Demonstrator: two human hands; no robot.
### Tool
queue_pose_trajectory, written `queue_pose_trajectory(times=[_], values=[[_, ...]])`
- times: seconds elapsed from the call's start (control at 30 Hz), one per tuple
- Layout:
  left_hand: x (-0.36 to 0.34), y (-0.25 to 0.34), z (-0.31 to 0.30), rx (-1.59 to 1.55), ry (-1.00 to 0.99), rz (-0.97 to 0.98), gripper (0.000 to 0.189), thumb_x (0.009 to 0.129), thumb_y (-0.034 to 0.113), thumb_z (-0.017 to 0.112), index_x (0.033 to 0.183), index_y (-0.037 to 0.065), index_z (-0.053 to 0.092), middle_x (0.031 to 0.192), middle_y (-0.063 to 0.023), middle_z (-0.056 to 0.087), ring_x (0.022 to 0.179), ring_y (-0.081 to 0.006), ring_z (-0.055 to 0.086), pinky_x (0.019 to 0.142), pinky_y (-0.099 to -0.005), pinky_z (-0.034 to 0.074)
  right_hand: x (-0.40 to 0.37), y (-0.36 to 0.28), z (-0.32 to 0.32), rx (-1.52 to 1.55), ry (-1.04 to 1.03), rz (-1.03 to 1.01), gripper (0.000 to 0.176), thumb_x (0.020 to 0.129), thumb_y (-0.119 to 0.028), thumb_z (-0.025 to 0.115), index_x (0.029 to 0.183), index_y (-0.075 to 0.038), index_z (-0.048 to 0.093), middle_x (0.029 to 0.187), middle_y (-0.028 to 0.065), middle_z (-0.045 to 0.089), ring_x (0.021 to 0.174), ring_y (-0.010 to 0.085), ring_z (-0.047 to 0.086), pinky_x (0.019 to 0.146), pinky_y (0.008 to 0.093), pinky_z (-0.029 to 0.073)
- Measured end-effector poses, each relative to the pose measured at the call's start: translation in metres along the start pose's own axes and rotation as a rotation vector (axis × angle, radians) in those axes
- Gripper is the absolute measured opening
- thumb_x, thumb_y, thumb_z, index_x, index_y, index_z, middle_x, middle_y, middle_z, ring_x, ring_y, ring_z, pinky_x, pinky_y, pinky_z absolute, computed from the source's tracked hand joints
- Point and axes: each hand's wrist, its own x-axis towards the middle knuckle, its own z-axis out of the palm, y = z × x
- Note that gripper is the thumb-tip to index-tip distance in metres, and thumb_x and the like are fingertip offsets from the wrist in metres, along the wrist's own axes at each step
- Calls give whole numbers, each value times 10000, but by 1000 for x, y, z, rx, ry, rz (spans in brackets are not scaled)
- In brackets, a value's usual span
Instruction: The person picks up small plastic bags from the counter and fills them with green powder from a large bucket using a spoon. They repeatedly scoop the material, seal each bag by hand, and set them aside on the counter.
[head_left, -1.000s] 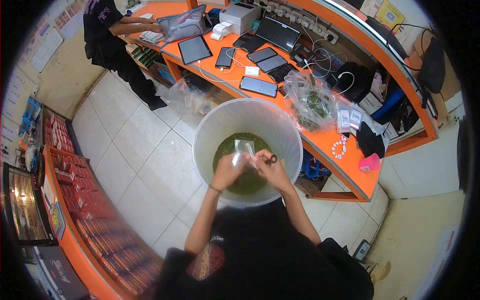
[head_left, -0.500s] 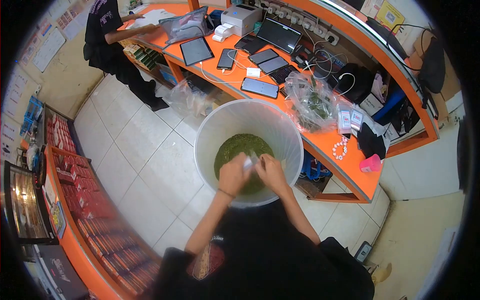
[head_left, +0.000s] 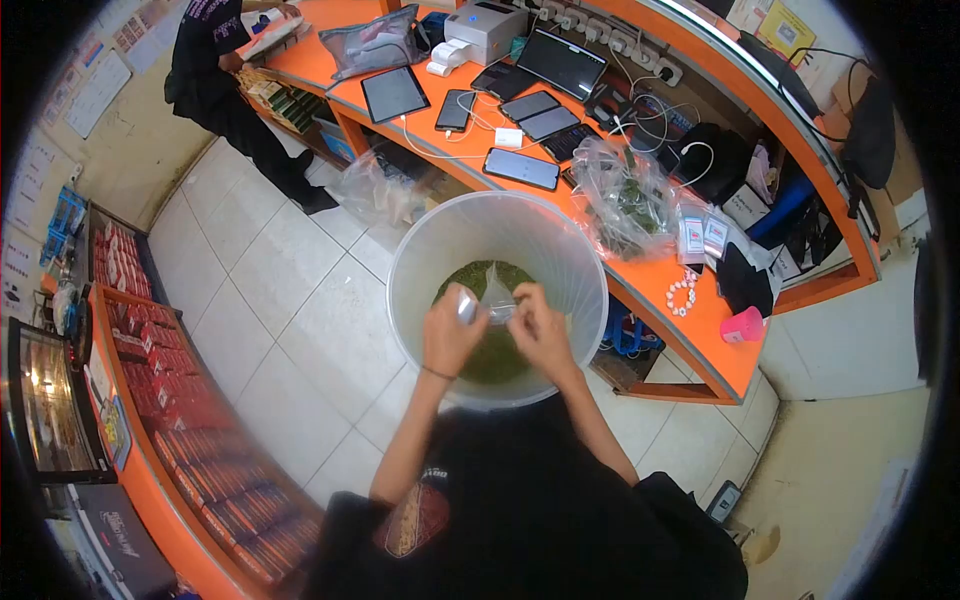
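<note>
A large translucent round tub (head_left: 420,240) stands before me with green, leafy-looking loose material (head_left: 490,365) at its bottom. Over it, my left hand (head_left: 455,330) is closed on a small whitish, shiny object (head_left: 467,306) that looks like a spoon or scoop, and its fingers are at one side of a small clear plastic bag (head_left: 496,296). The bag's other side is pinched by my right hand (head_left: 541,328). Its pointed corner stands upward between the two hands.
An orange counter (head_left: 460,172) behind the tub carries phones, a tablet (head_left: 395,95), a laptop (head_left: 560,65), a printer (head_left: 485,32), a clear plastic bag with greenery (head_left: 630,205) and a pink cup (head_left: 741,325). Another person (head_left: 215,85) stands at the upper left. Shelves (head_left: 215,480) line the left.
My hands have moved slightly apart, and the small clear bag now shows spread between them. The other person's arms have drawn back leftward along the counter, with the white item.
</note>
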Motion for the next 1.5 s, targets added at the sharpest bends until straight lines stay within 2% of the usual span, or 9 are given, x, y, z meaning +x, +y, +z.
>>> queue_pose_trajectory(times=[0.2, 0.63, 0.73, 0.87, 0.97, 1.07, 1.2, 1.3, 1.5], values=[[7, 6, -19, -156, -210, 335, 478, 728, 109, 783, 1183, 90, 638, 1270, -122, 618, 1131, -281, 622, 934, -353, 497, 11, 6, -5, 89, 58, 115, 307, 834, 6, 571, 1108, -56, 450, 605, 19, 477, 536, 72, 476, 508, 264, 376], [13, -24, -31, -20, 53, 367, 560, 731, 113, 803, 1227, 28, 555, 1134, -129, 667, 928, -216, 683, 812, -311, 532, 60, 1, -6, 562, -436, 183, 220, 941, -136, 630, 1119, -19, 574, 767, 16, 577, 695, 83, 586, 652, 227, 467], [16, -32, -32, -224, 240, 109, 610, 755, 50, 784, 1295, 14, 504, 1125, -119, 664, 798, -86, 617, 729, -235, 504, 94, 41, 14, 439, -362, 336, 320, 947, -257, 629, 858, 48, 657, 769, 70, 672, 733, 115, 661, 701, 256, 528], [17, -35, -36, -413, 274, -18, 639, 740, 41, 796, 1301, -2, 494, 1157, -114, 642, 827, -101, 616, 764, -246, 500, 119, 78, 62, 57, -307, 346, 348, 950, -249, 609, 820, 71, 649, 669, 133, 653, 679, 192, 678, 676, 307, 533], [16, -34, -38, -513, 293, -18, 682, 727, 48, 811, 1318, -14, 475, 1196, -114, 619, 858, -105, 607, 802, -257, 494, 96, 126, 108, -240, -290, -152, 299, 920, -172, 548, 762, 72, 618, 718, 267, 612, 704, 423, 634, 664, 491, 504], [16, -34, -38, -335, 266, 51, 726, 704, 56, 828, 1337, 12, 474, 1190, -97, 621, 868, -111, 596, 827, -267, 491, 42, 167, 164, -166, -418, -433, 178, 892, -124, 534, 873, 38, 605, 811, 284, 618, 781, 442, 631, 687, 528, 494], [16, -39, -37, -297, 265, 68, 693, 698, 56, 830, 1308, 20, 503, 1174, -85, 626, 874, -108, 589, 826, -260, 488, 14, 116, 142, -133, -714, -260, 217, 927, -149, 530, 877, 43, 616, 811, 254, 649, 777, 396, 665, 679, 462, 533], [15, -40, -36, -426, 278, -19, 658, 693, 48, 829, 1275, 18, 525, 1133, -77, 631, 884, -109, 586, 821, -255, 486, 44, 94, 99, 323, -804, 454, 386, 1015, -272, 475, 947, 77, 624, 875, 131, 680, 858, 200, 706, 746, 317, 583], [14, -31, -39, -421, 256, 13, 648, 676, 35, 838, 1248, 21, 533, 1068, -66, 626, 898, -114, 585, 818, -252, 483, 67, 72, 9, 534, -659, 637, 405, 1020, -378, 460, 1010, 4, 592, 1017, 146, 670, 804, 183, 679, 775, 319, 570]])
